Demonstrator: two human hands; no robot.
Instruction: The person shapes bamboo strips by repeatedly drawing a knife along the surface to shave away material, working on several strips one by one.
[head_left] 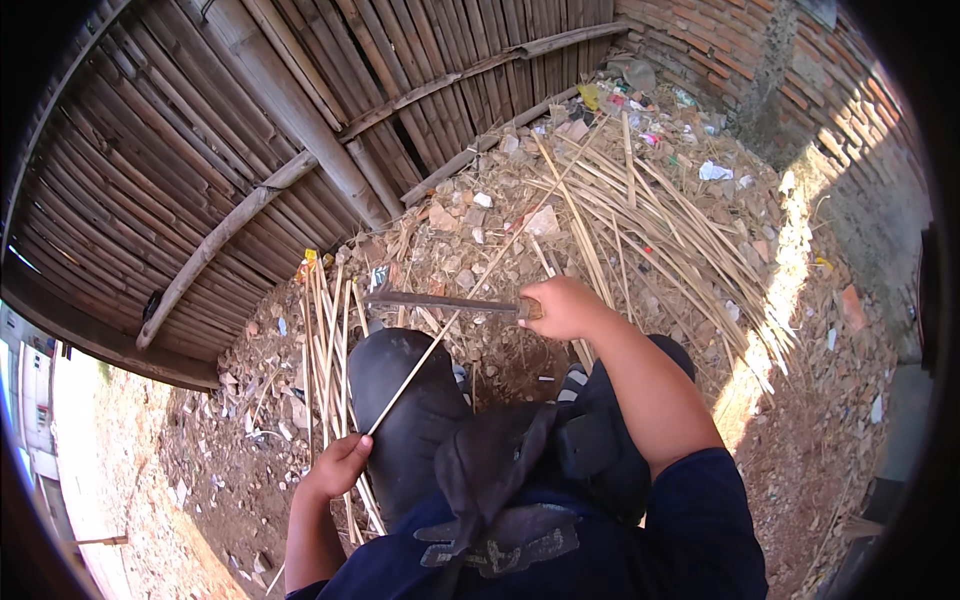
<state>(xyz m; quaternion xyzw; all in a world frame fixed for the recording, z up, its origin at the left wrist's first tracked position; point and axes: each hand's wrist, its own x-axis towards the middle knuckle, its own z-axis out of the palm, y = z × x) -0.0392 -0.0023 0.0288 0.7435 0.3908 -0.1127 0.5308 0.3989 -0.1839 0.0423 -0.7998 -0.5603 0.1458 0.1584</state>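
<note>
My left hand is closed around the lower end of a thin bamboo strip, beside my left knee. The strip slants up to the right across my dark trouser leg and meets the blade above the knee. My right hand grips the handle of a long machete. Its dark blade points left, roughly level, and a short hooked piece shows at its tip. Whether blade and strip touch, I cannot tell. More bamboo strips stand bundled just left of my left knee.
A large heap of bamboo strips lies ahead to the right. Stones, dry straw and litter cover the ground. A bamboo slat wall rises at the left and ahead, and a brick wall at the far right.
</note>
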